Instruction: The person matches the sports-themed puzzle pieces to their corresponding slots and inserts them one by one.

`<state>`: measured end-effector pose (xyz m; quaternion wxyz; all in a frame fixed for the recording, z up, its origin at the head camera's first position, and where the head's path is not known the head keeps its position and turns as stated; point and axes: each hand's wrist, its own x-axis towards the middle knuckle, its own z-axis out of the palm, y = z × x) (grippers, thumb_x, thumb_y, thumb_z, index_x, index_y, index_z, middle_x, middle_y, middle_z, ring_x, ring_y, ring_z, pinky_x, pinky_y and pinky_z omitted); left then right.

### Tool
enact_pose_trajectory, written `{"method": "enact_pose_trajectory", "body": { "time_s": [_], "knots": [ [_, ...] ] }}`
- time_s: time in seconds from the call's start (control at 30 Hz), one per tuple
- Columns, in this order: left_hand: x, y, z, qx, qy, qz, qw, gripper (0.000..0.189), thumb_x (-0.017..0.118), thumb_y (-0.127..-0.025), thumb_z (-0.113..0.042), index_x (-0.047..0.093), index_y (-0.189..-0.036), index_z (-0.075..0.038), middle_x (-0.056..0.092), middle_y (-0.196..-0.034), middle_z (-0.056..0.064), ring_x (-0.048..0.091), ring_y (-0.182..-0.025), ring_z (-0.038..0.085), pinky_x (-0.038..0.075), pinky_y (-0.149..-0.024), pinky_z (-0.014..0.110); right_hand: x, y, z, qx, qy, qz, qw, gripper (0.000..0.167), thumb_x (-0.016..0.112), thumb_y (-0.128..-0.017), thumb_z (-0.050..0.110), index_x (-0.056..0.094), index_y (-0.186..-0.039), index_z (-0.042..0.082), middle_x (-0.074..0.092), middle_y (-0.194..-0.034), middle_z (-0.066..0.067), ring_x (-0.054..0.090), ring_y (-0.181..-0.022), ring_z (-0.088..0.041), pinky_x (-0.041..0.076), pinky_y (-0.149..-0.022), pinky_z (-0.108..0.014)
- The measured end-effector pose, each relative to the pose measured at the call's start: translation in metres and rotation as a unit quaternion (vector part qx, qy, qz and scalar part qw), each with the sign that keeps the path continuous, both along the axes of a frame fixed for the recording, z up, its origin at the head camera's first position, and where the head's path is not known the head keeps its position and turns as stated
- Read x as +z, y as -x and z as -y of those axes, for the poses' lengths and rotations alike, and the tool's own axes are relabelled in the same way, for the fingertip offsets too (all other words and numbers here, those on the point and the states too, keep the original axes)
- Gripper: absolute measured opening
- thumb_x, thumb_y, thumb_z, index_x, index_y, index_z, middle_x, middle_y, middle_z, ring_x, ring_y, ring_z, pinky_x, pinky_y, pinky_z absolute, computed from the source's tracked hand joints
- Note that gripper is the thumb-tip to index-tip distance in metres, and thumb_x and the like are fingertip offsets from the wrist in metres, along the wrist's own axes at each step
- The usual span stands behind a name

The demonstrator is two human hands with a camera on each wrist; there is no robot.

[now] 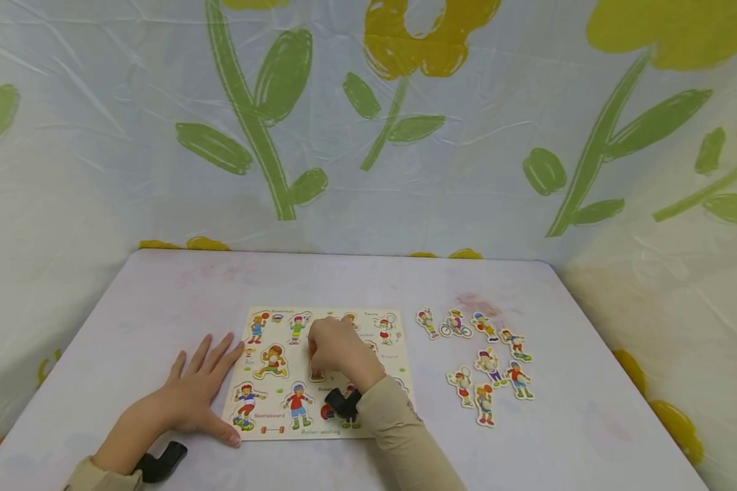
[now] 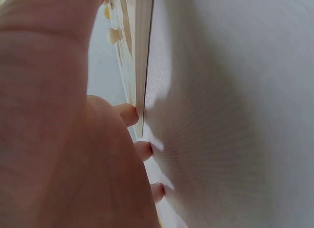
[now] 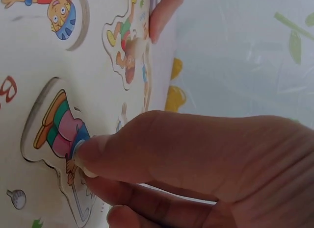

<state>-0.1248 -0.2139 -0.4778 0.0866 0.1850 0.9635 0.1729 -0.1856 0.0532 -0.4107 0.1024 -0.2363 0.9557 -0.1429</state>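
Observation:
A wooden peg puzzle board (image 1: 319,437) with sports figures lies on the table. My right hand (image 1: 342,348) is over its middle. In the right wrist view, thumb and fingers (image 3: 117,149) pinch a golfer puzzle piece (image 3: 66,125) at its middle, within the golfer-shaped recess; the fingers hide part of it, and I cannot tell whether it sits fully down. My left hand (image 1: 187,395) lies spread at the board's left edge, its thumb by the near corner. In the left wrist view, fingertips (image 2: 128,114) touch the board's side (image 2: 142,51). A runner piece (image 1: 273,361) with a knob sits in the board.
Right of the board several loose pieces lie on the table (image 1: 589,423), among them a cyclist (image 1: 456,323), a tennis player (image 1: 463,387) and a basketball player (image 1: 484,405). A flower-printed curtain (image 1: 467,184) hangs behind the table and along its sides.

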Motion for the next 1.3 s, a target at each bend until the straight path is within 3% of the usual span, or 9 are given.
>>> {"method": "enact_pose_trajectory", "body": {
  "time_s": [0.1,0.2,0.37,0.5,0.63,0.77,0.87,0.97,1.3],
  "knots": [
    [0.001,0.0,-0.001,-0.003,-0.003,0.0,1.0,0.151,0.07,-0.036,-0.091,0.018,-0.158,-0.018,0.008,-0.164,0.016,-0.004,-0.147,0.048,-0.004,-0.106,0.078,-0.003,0.0,0.001,-0.001,-0.009,-0.01,0.9999,0.029,0.084,-0.067,0.006,0.06,-0.057,0.019,0.054,-0.056,0.01,0.049,-0.058,-0.011,0.041,-0.098,-0.047],
    [0.003,0.0,-0.001,-0.007,-0.011,0.007,0.9999,0.151,0.07,-0.037,-0.092,0.018,-0.158,-0.018,0.006,-0.165,0.016,-0.005,-0.147,0.048,-0.006,-0.105,0.078,-0.004,0.0,0.001,-0.002,-0.012,-0.018,0.9998,0.029,0.084,-0.067,0.006,0.06,-0.058,0.019,0.054,-0.057,0.01,0.048,-0.058,-0.012,0.041,-0.092,-0.044],
    [0.002,0.001,0.0,-0.008,-0.01,0.01,0.9999,0.151,0.069,-0.037,-0.092,0.017,-0.158,-0.018,0.006,-0.165,0.015,-0.006,-0.147,0.047,-0.006,-0.105,0.078,-0.003,-0.001,0.0,-0.008,-0.002,-0.007,0.9999,0.028,0.084,-0.067,0.005,0.061,-0.058,0.019,0.055,-0.057,0.009,0.05,-0.06,-0.013,0.036,-0.106,-0.054],
    [0.0,0.001,0.001,-0.005,-0.002,0.003,1.0,0.151,0.07,-0.037,-0.091,0.017,-0.158,-0.019,0.007,-0.165,0.015,-0.005,-0.148,0.047,-0.004,-0.105,0.078,-0.002,-0.001,-0.001,-0.007,0.003,0.001,1.0,0.028,0.084,-0.068,0.007,0.061,-0.058,0.019,0.055,-0.058,0.01,0.05,-0.062,-0.013,0.031,-0.111,-0.058],
    [0.008,-0.001,-0.002,-0.009,0.001,0.011,0.9999,0.151,0.074,-0.037,-0.088,0.018,-0.158,-0.016,0.008,-0.164,0.018,-0.003,-0.147,0.05,-0.002,-0.105,0.079,0.0,0.001,-0.003,-0.001,-0.002,-0.003,1.0,0.022,0.081,-0.072,0.01,0.064,-0.061,0.02,0.056,-0.061,0.011,0.05,-0.065,-0.012,0.033,-0.11,-0.058],
    [0.012,0.0,-0.004,-0.012,-0.003,0.022,0.9997,0.15,0.075,-0.039,-0.087,0.018,-0.158,-0.015,0.007,-0.164,0.018,-0.004,-0.146,0.051,-0.004,-0.105,0.079,0.006,0.002,-0.007,0.007,-0.009,-0.016,0.9998,0.013,0.075,-0.079,0.015,0.069,-0.07,0.021,0.058,-0.067,0.013,0.051,-0.067,-0.01,0.043,-0.095,-0.046],
    [0.011,0.0,-0.003,-0.012,-0.012,0.025,0.9995,0.149,0.074,-0.04,-0.087,0.019,-0.157,-0.014,0.007,-0.164,0.018,-0.005,-0.146,0.05,-0.006,-0.105,0.078,0.012,0.001,-0.012,0.007,-0.01,-0.027,0.9996,0.01,0.074,-0.083,0.019,0.07,-0.074,0.021,0.059,-0.069,0.013,0.051,-0.066,-0.009,0.041,-0.083,-0.041],
    [0.011,-0.001,-0.002,-0.016,-0.03,0.021,0.9992,0.148,0.076,-0.04,-0.085,0.021,-0.157,-0.013,0.008,-0.163,0.02,-0.005,-0.145,0.052,-0.006,-0.103,0.079,0.013,0.001,-0.018,0.001,-0.012,-0.043,0.999,0.011,0.073,-0.086,0.022,0.07,-0.075,0.021,0.06,-0.07,0.013,0.051,-0.066,-0.008,0.041,-0.082,-0.04],
    [0.009,-0.002,-0.003,-0.009,-0.009,0.019,0.9997,0.149,0.074,-0.039,-0.088,0.019,-0.157,-0.015,0.007,-0.164,0.018,-0.004,-0.146,0.051,-0.004,-0.104,0.079,0.02,0.004,-0.048,-0.024,0.003,-0.062,0.9978,0.007,0.073,-0.086,0.019,0.071,-0.079,0.017,0.061,-0.072,0.008,0.052,-0.068,-0.014,0.039,-0.077,-0.038]
  ]
}}
